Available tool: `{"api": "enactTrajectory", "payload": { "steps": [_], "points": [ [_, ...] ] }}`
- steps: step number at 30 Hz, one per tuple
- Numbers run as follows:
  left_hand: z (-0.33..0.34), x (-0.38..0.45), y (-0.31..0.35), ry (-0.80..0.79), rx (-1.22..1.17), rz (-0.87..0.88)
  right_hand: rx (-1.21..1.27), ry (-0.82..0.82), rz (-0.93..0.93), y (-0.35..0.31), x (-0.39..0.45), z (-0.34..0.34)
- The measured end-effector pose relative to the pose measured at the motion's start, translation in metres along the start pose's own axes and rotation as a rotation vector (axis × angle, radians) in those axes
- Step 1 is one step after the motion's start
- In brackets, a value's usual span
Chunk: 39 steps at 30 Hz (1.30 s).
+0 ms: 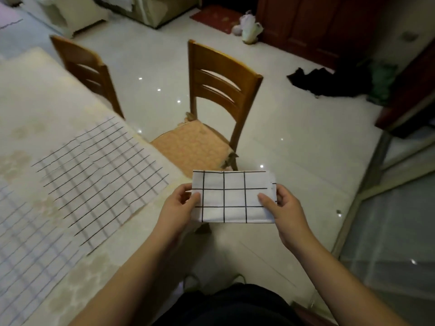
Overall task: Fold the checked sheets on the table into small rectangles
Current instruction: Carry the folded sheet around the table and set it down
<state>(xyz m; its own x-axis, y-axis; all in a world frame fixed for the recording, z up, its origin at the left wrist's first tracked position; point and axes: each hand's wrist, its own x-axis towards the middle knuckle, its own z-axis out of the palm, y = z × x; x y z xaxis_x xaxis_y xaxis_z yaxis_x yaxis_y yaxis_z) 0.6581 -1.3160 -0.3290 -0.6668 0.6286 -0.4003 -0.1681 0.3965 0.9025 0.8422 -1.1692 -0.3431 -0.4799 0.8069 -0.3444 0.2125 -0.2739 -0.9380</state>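
Slippage is the main risk here: the folded checked sheet (233, 197) hangs in the air at lower centre of the frame, right of the table edge, over the tiled floor (294, 137), with nothing under it. The left hand (179, 203) pinches its left edge, thumb on the front face and fingers curled behind; the right hand (282, 205) pinches the right edge the same way, its thumb lying across the front. If either pinch loosens, the stacked layers could fan open or the whole packet drop to the floor. At the upper right corner of the packet an inner layer already peeks past the outer one, so pressing a further crease from here would likely lock in a skewed rectangle. Another fold made in mid-air, without the table to press against, would probably come out soft and uneven.

The sheet itself is white with thin black grid lines, now a compact landscape rectangle showing three rows of squares and roughly three and a half columns. Its top and bottom edges look straight.

Two more checked sheets lie flat and unfolded on the cream tablecloth (35, 102): one (101, 177) at middle left, another (30, 255) at lower left, overlapping at their shared edge. A wooden chair (219, 90) stands just beyond the held packet.
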Motion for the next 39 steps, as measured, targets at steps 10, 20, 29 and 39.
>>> {"api": "enactTrajectory", "payload": {
  "steps": [10, 20, 29, 39],
  "points": [
    [0.070, 0.050, 0.029, -0.115, 0.026, -0.025, 0.058, 0.153, 0.017, -0.003, 0.040, -0.063],
    [0.102, 0.159, 0.058, -0.201, 0.020, -0.059, 0.030, 0.199, 0.044, -0.035, 0.134, -0.080],
    [0.134, 0.234, 0.123, -0.262, 0.065, 0.046, 0.116, 0.250, -0.014, -0.080, 0.207, -0.099],
    [0.228, 0.308, 0.179, -0.234, 0.105, 0.040, 0.149, 0.245, -0.024, -0.105, 0.317, -0.173]
  ]
}}
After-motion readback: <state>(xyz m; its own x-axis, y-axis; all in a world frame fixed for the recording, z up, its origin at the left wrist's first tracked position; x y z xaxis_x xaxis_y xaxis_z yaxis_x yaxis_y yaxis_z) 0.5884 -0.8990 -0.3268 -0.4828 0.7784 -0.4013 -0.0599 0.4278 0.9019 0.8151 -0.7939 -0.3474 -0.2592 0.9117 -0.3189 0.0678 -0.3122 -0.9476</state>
